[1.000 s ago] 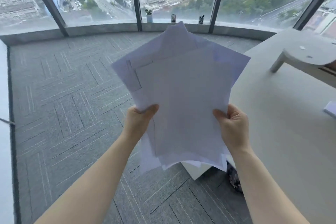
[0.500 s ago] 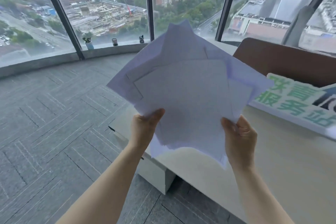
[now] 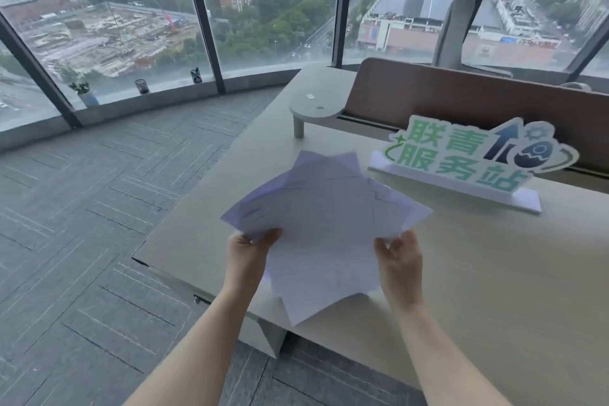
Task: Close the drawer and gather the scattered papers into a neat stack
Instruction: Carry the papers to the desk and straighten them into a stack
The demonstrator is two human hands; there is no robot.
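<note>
A fanned, uneven bundle of several white papers [image 3: 324,227] is held low over the beige desk [image 3: 494,290], its corners sticking out in different directions. My left hand [image 3: 248,257] grips the bundle's left edge with the thumb on top. My right hand [image 3: 400,255] pinches the right edge. A white drawer unit [image 3: 263,333] stands under the desk's near edge, mostly hidden by my arms and the papers; whether its drawer is open cannot be told.
A white sign with green characters [image 3: 468,158] stands on the desk behind the papers. A small round shelf [image 3: 316,105] and a brown divider panel [image 3: 461,99] lie further back. Grey carpet [image 3: 82,241] spreads to the left, with cups on the window ledge [image 3: 141,86].
The papers have come down from upright in front of the window to nearly flat, low over the desk. My view turned right, bringing the whole sign into sight. Both hands kept their hold.
</note>
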